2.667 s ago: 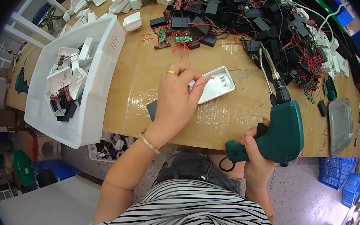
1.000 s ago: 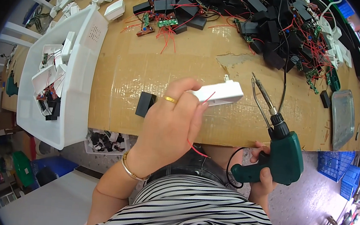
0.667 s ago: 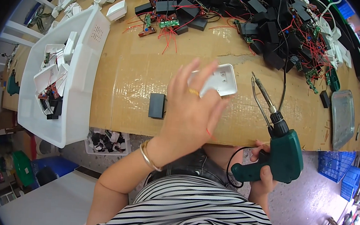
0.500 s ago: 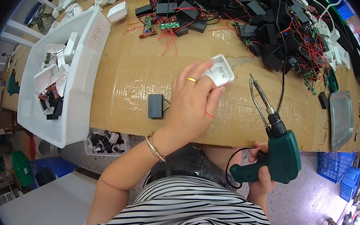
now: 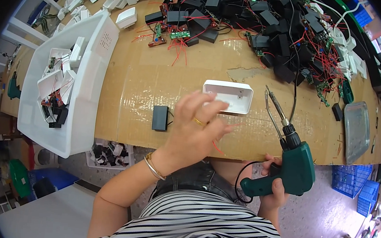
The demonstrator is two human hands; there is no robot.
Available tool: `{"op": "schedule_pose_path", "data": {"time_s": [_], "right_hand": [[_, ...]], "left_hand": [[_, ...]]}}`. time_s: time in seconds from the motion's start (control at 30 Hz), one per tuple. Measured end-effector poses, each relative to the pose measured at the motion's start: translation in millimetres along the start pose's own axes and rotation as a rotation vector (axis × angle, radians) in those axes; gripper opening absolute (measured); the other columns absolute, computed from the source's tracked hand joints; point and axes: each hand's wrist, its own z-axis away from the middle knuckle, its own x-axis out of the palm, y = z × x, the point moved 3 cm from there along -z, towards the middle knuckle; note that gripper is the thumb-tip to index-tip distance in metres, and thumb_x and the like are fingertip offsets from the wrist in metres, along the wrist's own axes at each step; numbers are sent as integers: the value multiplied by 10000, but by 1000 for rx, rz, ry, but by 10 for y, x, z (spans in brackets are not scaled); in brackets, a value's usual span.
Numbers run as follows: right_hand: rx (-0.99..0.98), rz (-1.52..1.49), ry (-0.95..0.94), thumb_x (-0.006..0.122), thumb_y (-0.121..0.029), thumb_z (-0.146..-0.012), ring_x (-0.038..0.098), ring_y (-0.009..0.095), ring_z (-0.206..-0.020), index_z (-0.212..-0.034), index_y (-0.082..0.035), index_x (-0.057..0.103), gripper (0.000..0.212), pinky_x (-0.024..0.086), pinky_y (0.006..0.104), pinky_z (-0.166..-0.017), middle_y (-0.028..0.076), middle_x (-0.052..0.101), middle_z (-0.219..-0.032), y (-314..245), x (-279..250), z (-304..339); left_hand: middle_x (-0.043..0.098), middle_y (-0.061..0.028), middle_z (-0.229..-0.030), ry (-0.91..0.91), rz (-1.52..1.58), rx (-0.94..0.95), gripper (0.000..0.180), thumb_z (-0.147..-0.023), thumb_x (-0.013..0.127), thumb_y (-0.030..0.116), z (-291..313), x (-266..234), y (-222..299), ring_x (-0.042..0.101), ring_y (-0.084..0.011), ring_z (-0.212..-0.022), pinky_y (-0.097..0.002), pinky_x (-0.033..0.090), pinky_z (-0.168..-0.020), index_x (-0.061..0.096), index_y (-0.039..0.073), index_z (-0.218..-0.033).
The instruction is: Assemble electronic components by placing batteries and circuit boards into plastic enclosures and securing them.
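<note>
Head view shows a white plastic case near the middle of the cardboard-covered table, its hollow side facing the camera. The left hand is over its near left corner, fingers loosely spread and blurred; whether they touch the case cannot be told. A red wire pokes out below the palm, though whether the hand grips it is hidden.

The right hand is wrapped around the handle of a green soldering gun, whose metal tip points up and leftward, to the right of the case and apart from it.

The likeliest trouble is heat: if the tip is hot, a small swing leftward could mark the case's wall or burn the left fingers. A black cable runs down close to the gun's barrel and might be scorched or snagged by a careless turn. The wire looks thin and loose, so it could slip away or get caught if the left hand lifts quickly. A black block lies just left of that hand, where a backward sweep of the wrist could knock it and tug its short lead.
</note>
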Motion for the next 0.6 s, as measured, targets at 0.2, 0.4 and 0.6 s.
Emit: {"op": "schedule_pose_path", "data": {"time_s": [0.2,0.4,0.6], "right_hand": [[-17,-36,-18,652,-329,-774,566,187,-785,-1154,70,527,565,460,308,-771,190,595,-988,27,-5,2],[-18,-41,-36,651,-322,-778,573,190,-797,-1153,67,529,554,470,314,-773,198,600,-1005,59,-31,26],[-19,3,-74,671,-363,-771,563,188,-797,-1160,49,536,583,461,316,-740,192,591,-1046,63,-23,104]], "left_hand": [[535,-153,-1222,138,162,-149,181,-811,666,177,-332,-30,-230,398,-364,-1218,-499,319,-985,562,41,-751],[551,-198,-1197,-64,389,-279,147,-815,661,148,-255,246,-284,526,-392,-1058,-450,437,-893,598,19,-785],[553,-179,-1194,27,352,-239,106,-731,720,79,-172,271,-236,545,-378,-992,-427,470,-839,645,24,-783]]}}
